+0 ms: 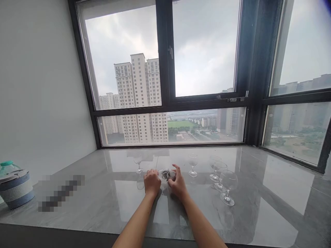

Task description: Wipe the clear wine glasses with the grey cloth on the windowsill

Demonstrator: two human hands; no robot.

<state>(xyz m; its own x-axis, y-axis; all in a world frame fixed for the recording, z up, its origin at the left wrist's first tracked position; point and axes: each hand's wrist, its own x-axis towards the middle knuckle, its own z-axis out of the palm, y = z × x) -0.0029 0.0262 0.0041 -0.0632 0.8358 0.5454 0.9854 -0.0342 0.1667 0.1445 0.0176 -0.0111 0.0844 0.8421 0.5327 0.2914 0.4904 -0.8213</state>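
My left hand [152, 182] is closed, apparently around the foot or stem of a clear stemmed glass [160, 172] that lies sideways between my hands; much of this glass is hidden. A crumpled grey cloth [168, 174] sits at the glass's bowl. Pressing on the cloth from the right is my right hand [179, 183], with its index finger raised and its thumb against the cloth. One stemmed glass [139, 162] stands upright just beyond my left hand. Another upright glass [192, 164] is beyond my right hand.
Three more stemmed glasses stand in a row at the right, the nearest glass [228, 186] closest to the edge. They share a glossy grey stone sill [119, 213] below the window [168, 110]. At far left is a blue-and-white striped basket [17, 189] beside a blurred patch.
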